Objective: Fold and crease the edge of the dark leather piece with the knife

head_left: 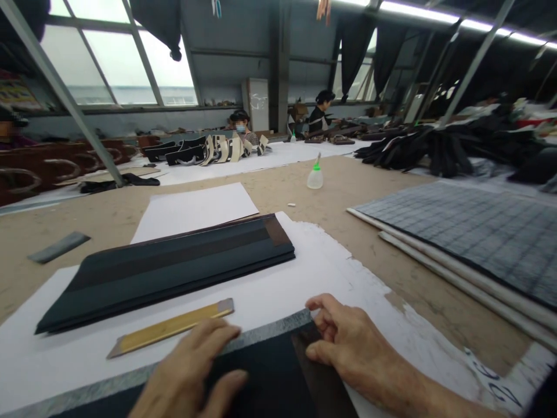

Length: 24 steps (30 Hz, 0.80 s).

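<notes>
The dark panel point(270, 377) is lying at the bench's point(348, 191) near edge, on white paper point(331, 273). The left hand point(195, 371) is pressing flat on it, its grip spread. The right hand point(348, 345) is pinching the panel's far right corner in its grip. A yellow ruler point(169, 328) is lying just beyond, with a dark folded stack point(165, 270) farther back.

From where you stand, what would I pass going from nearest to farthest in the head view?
Dark sheet → yellow ruler → dark folded stack → white paper → squeeze bottle → seated person.
</notes>
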### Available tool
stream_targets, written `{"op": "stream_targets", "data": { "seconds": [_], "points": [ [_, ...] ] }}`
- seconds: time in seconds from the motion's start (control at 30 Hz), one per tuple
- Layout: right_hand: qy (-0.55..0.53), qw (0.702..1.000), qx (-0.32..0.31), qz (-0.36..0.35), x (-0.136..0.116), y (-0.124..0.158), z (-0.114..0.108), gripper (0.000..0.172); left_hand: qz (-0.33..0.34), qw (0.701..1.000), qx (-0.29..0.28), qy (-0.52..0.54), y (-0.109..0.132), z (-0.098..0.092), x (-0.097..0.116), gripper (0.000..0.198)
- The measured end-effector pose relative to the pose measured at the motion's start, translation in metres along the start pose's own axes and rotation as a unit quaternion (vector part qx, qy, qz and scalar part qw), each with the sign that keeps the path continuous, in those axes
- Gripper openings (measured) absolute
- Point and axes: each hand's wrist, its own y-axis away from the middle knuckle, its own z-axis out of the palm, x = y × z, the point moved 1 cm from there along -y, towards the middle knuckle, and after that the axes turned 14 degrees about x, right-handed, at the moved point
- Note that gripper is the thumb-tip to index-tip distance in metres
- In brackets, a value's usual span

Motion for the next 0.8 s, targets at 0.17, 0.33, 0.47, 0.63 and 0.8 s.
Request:
{"op": "stream_targets", "data": {
  "seconds": [0.17,0.33,0.47,0.63,0.8],
  "points": [
    [0.023,0.985,0.086,-0.149,0.015,0.013,-0.005,0.045,-0.093,0.978,-0.183,-0.023,-0.043,0.061,0.049,0.023],
    [0.083,0.936,0.136,-0.313,0.022,0.027,-0.017,0.033,-0.151,0.961,-0.230,-0.037,-0.048,0.068,0.052,0.019],
    [0.120,0.923,0.090,-0.355,0.022,0.028,-0.018,0.037,-0.191,0.955,-0.225,-0.016,-0.047,0.068,0.046,0.014],
    [0.203,0.880,0.098,-0.419,0.024,0.030,-0.019,0.041,-0.212,0.959,-0.173,0.069,-0.040,0.075,0.041,0.017],
    [0.220,0.864,0.128,-0.435,0.020,0.026,-0.018,0.036,-0.133,0.976,-0.105,0.136,-0.030,0.080,0.037,0.027]
  ]
}}
